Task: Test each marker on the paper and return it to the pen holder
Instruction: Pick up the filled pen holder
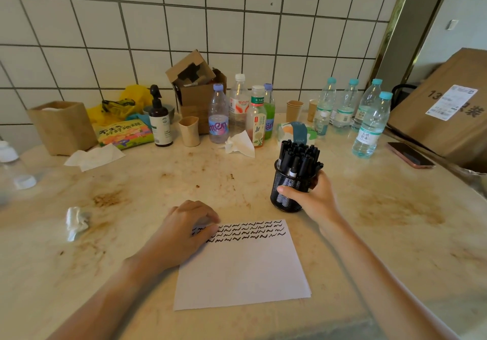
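Black wire-mesh pen holder (289, 192), round and packed with capped black markers (299, 156), stands just beyond the far right corner of the paper (242, 268). The right hand (313, 198) curls round its side. The left hand (184, 230), fingers loosely curled, rests on the sheet's far left corner, partly covering rows of black squiggles (250, 230).

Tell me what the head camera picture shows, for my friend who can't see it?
A person's right hand grips a black mesh pen holder full of black markers, while the left hand rests on the top left corner of a white paper bearing rows of black squiggles. Behind them, bottles, cups and boxes crowd a stained table.
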